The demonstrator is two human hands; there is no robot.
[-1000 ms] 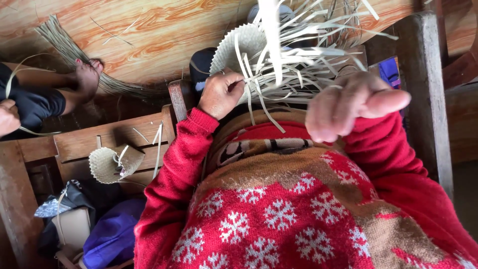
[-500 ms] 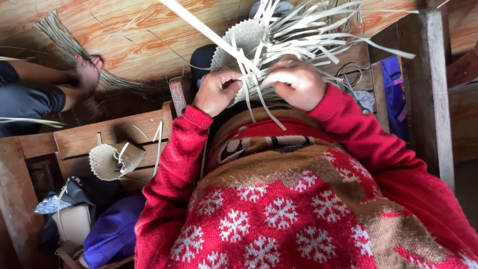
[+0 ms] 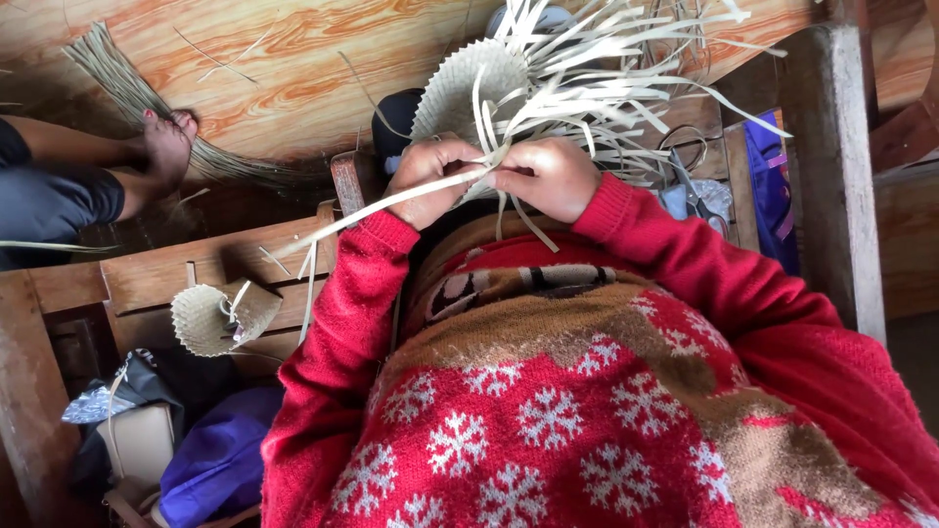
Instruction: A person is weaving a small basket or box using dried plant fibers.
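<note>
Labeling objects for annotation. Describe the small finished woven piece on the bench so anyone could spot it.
Start at the wooden bench left of the red sleeve. The small woven piece lies on its seat, pale, cone-like. Unlike the woven piece in the hands, it has no long loose strips.

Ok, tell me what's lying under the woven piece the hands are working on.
Beyond the woven piece lies orange wood-grain floor, and a dark object peeks out at its left edge. The left hand, right hand and loose strips cover the rest.

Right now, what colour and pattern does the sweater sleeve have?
The sleeve is plain red; white snowflakes show only on the sweater's chest. The head view shows it.
</note>
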